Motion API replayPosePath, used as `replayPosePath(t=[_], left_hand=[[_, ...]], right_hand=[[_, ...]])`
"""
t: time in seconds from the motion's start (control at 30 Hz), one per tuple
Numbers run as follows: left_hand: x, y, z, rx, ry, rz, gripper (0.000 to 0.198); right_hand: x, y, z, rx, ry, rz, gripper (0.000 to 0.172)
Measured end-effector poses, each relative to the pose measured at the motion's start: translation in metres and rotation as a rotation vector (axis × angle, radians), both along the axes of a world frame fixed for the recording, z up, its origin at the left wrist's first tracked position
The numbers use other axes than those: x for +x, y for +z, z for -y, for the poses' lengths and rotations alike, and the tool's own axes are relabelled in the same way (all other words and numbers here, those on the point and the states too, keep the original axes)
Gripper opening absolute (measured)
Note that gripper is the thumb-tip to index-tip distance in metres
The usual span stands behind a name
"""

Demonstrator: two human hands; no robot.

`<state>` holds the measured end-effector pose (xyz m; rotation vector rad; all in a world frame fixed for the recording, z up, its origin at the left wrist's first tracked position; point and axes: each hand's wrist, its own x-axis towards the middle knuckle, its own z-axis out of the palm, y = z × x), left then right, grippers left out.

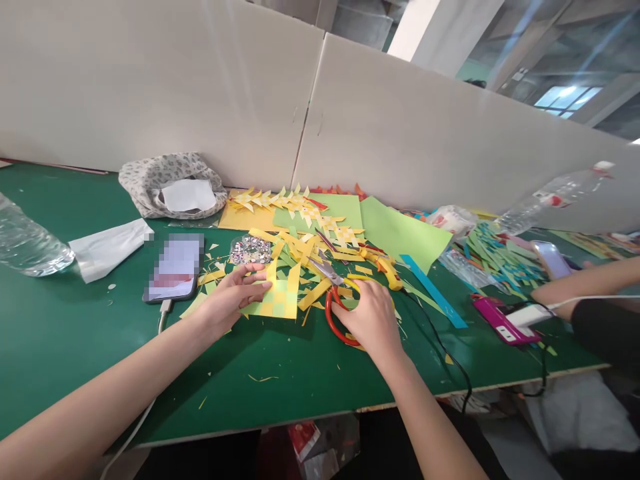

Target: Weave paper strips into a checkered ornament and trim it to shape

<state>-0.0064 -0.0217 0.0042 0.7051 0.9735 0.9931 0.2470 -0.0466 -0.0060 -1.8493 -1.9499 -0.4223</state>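
Between the thumb and fingers of my left hand [237,295] is a woven paper piece [280,301], checkered in yellow and pale green, with loose yellow strips standing up at its top. My right hand [373,317] grips a pair of scissors [334,312] with red and yellow handles. The metal blades point up and left, apart from the woven piece. Around both hands lie yellow and green paper scraps. A yellow glue gun [384,267] rests just beyond my right hand. Behind my left fingers sits a clear pack of small shiny gems [251,249].
A phone [175,270] on a cable and a white tissue [113,250] lie at left, near a water bottle [33,240]. Green paper sheets [405,230] and a blue strip [433,291] spread rightward. A purple power strip [503,320] sits by another person's arm [590,283].
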Motion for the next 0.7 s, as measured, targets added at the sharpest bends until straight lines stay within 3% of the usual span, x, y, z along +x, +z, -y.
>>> replayPosePath(t=[0.17,0.23,0.37,0.47,0.53,0.63,0.7], left_hand=[[0.003,-0.002,0.001,0.025,0.029,0.063,0.035],[0.004,-0.001,0.002,0.016,0.051,0.063,0.034],[0.006,0.0,0.005,0.028,0.039,0.074,0.033],[0.009,0.0,0.008,0.065,-0.013,0.052,0.029],[0.009,-0.001,0.007,0.091,-0.033,0.034,0.023],[0.008,-0.002,0.005,0.118,0.02,0.049,0.02],[0.008,-0.002,0.005,0.125,0.031,0.061,0.023]], right_hand=[[-0.002,0.011,0.001,0.04,-0.074,0.109,0.044],[-0.005,0.016,0.002,0.049,-0.012,0.048,0.04],[-0.023,0.016,0.007,-0.09,0.26,-0.408,0.027],[-0.045,0.009,0.012,-0.353,0.345,-0.835,0.03],[-0.055,0.004,0.013,-0.4,0.356,-1.022,0.025],[-0.055,0.004,0.013,-0.163,0.254,-1.132,0.022],[-0.051,0.007,0.014,0.083,0.181,-1.022,0.017]])
